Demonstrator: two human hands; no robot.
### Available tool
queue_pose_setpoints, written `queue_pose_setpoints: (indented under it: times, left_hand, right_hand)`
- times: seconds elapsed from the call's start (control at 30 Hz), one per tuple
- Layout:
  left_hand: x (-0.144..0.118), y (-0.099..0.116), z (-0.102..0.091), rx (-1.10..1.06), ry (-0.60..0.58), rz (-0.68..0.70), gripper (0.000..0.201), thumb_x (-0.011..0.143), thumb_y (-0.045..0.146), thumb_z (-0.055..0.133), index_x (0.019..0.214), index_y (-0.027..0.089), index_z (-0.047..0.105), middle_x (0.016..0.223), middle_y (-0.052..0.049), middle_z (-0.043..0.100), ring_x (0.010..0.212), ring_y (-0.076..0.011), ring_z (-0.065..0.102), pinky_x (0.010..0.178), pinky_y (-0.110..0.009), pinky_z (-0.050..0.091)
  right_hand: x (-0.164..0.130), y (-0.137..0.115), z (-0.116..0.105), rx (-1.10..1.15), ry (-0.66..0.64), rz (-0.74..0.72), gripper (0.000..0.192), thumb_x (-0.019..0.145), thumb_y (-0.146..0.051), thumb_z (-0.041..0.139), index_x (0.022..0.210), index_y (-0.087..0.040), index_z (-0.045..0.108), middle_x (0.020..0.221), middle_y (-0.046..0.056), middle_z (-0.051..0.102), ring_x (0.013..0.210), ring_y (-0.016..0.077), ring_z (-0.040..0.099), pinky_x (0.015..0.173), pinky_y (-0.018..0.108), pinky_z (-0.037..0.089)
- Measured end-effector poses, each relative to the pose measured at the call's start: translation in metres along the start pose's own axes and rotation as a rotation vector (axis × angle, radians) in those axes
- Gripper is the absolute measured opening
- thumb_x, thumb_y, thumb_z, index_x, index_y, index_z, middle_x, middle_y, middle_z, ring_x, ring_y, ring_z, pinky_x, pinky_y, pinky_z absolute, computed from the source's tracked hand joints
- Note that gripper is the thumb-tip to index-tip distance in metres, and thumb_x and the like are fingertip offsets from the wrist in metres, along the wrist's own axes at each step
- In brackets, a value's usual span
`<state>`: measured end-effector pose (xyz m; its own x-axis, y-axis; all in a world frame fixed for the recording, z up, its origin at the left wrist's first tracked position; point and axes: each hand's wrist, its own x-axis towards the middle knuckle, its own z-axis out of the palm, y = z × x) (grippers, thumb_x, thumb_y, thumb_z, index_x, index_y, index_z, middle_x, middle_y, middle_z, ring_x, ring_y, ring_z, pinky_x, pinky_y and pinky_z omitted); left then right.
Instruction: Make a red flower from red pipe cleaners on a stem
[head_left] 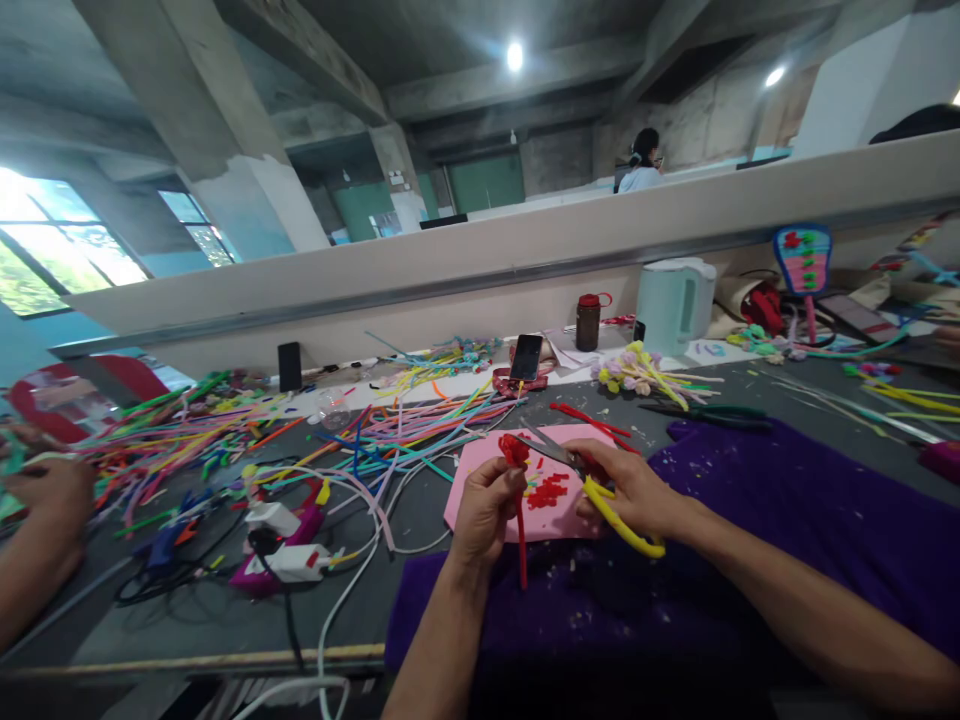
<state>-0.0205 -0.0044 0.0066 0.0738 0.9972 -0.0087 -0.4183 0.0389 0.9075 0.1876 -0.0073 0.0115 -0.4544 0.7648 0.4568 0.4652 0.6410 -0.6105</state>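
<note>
Both hands meet: left hand (486,510) pinches red stem (520,520), scissors (592,485) beside.

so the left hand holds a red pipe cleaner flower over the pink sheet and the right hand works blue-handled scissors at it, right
Not quite: the scissors in the right hand have yellow handles, not blue, as the head view shows. The rest stands: the left hand holds the red pipe cleaner flower over the pink sheet.

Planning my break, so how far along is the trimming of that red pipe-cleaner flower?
Red clippings already lie on the pink sheet, so some trimming looks done. In hand: left hand holds the red flower, right hand works yellow-handled scissors. Many loose pipe cleaners remain unused.
</note>
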Motion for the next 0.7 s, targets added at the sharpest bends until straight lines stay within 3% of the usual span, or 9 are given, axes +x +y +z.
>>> queue_pose_setpoints:
  times: [0.2,0.43,0.6,0.7]
  left_hand:
    - [-0.001,0.001,0.0,0.096,-0.006,0.066,0.021,0.056,0.026,0.072,0.069,0.014,0.061,0.046,0.007,0.04,0.04,-0.0024,0.028,0.04,-0.017,0.018]
    - [-0.006,0.001,0.004,0.224,0.001,0.171,0.013,0.057,0.023,0.07,0.06,0.014,0.061,0.047,0.006,0.044,0.042,-0.003,0.029,0.041,-0.018,0.021]
    - [-0.006,0.0,0.005,0.213,0.023,0.154,0.015,0.058,0.025,0.07,0.061,0.014,0.06,0.045,0.007,0.044,0.039,-0.0023,0.032,0.038,-0.017,0.022]
    - [-0.004,0.0,0.005,0.15,0.056,0.089,0.019,0.06,0.028,0.07,0.066,0.014,0.059,0.049,0.005,0.052,0.034,-0.0013,0.034,0.034,-0.016,0.022]
  right_hand:
    - [0.0,-0.002,-0.01,-0.081,0.039,-0.061,0.055,0.068,-0.037,0.064,0.117,-0.021,0.047,0.09,0.004,0.057,0.071,0.0145,0.05,0.063,0.026,0.04]
    - [-0.001,0.016,-0.028,0.03,0.114,0.138,0.052,0.073,-0.027,0.057,0.121,-0.022,0.04,0.08,0.0,0.056,0.065,0.013,0.051,0.061,0.025,0.041]
    - [-0.001,0.016,-0.02,0.116,0.052,0.148,0.051,0.072,-0.027,0.058,0.12,-0.022,0.04,0.08,-0.001,0.055,0.067,0.0133,0.051,0.06,0.024,0.042]
    - [-0.001,0.005,-0.013,0.17,-0.012,0.11,0.052,0.072,-0.026,0.059,0.12,-0.023,0.04,0.083,0.0,0.055,0.069,0.0134,0.051,0.061,0.024,0.042]
